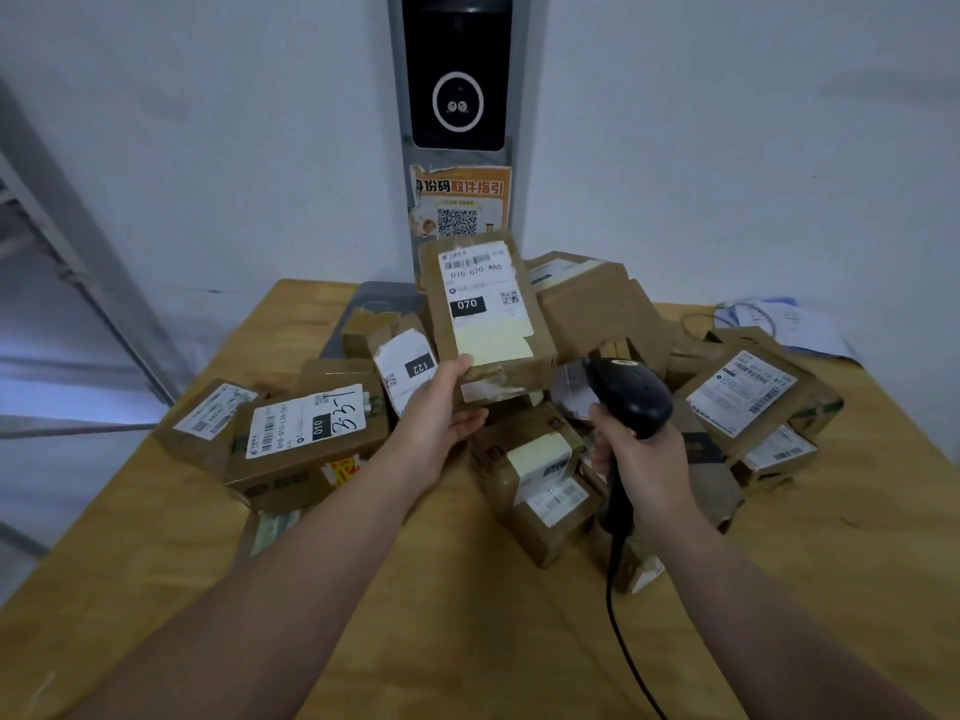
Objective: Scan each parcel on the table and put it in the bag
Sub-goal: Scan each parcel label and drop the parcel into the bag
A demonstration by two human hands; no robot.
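My left hand [441, 407] grips the near short end of a brown parcel [483, 309] at frame centre, thumb on top, raised above the pile [306, 433] on the counter [467, 626]. Its long axis runs away from me, label facing up, barcode at the far end. My right hand [641, 459] wraps around the black scanner [631, 394], whose head is aimed up-left toward the parcel.

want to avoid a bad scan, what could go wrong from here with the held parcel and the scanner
The left hand grips the 070 parcel only at its lower end, above the pile, so it could slip. The barcode scanner in the right hand sits close to other labels, like the 122 parcel, and might read the wrong one.
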